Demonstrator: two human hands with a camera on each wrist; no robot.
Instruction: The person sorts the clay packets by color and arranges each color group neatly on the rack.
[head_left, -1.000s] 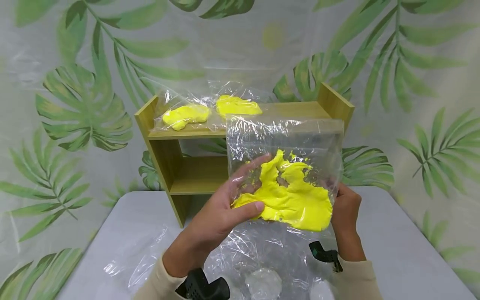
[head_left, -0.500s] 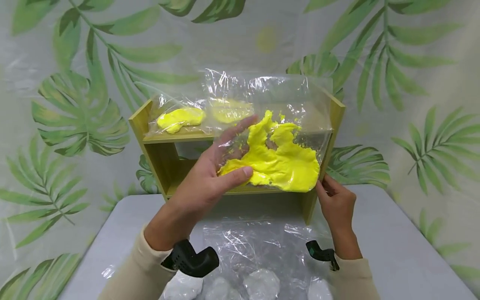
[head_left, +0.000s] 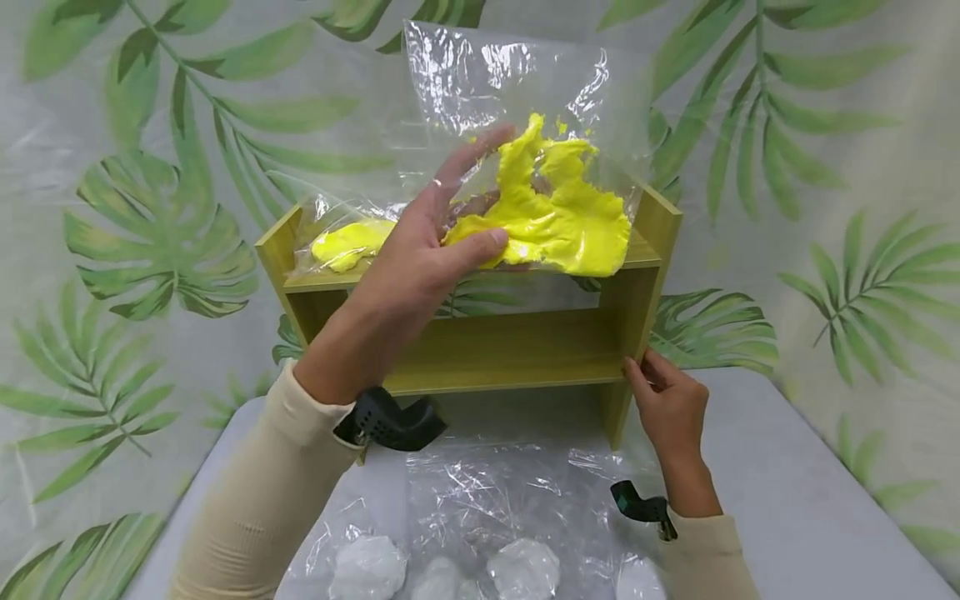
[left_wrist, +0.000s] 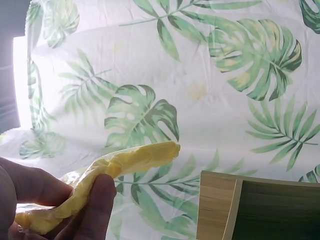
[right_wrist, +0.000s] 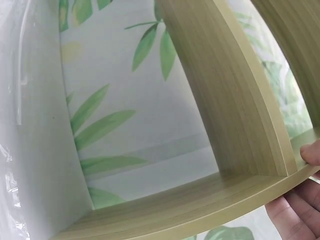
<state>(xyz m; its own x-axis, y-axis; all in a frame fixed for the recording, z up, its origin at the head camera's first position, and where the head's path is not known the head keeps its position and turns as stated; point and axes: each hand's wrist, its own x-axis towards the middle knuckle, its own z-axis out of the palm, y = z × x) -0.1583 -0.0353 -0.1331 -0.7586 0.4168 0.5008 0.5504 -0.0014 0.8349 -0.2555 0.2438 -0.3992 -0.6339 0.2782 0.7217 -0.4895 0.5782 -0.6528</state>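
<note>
My left hand (head_left: 416, 271) pinches a clear plastic bag (head_left: 510, 71) holding a flattened, torn-edged lump of bright yellow clay-like stuff (head_left: 577, 225). The thumb lies in front and the fingers behind. This bag is raised before the top of a small wooden shelf (head_left: 517, 350). Seen edge-on in the left wrist view, the yellow lump (left_wrist: 137, 159) is thin between thumb and fingers. My right hand (head_left: 673, 408) grips the shelf's right side panel; the right wrist view shows its thumb and fingers on either side of that panel (right_wrist: 200, 215).
Another bagged yellow lump (head_left: 347, 243) lies on the top board's left; a second one there is hidden behind the raised bag. Clear bags with white lumps (head_left: 523, 568) lie on the white table (head_left: 810, 500) in front. A leaf-patterned sheet (head_left: 832, 192) hangs behind.
My left hand has raised the bag of yellow stuff up to the shelf's top. The right hand has let go of the bag and taken hold of the shelf's side.
</note>
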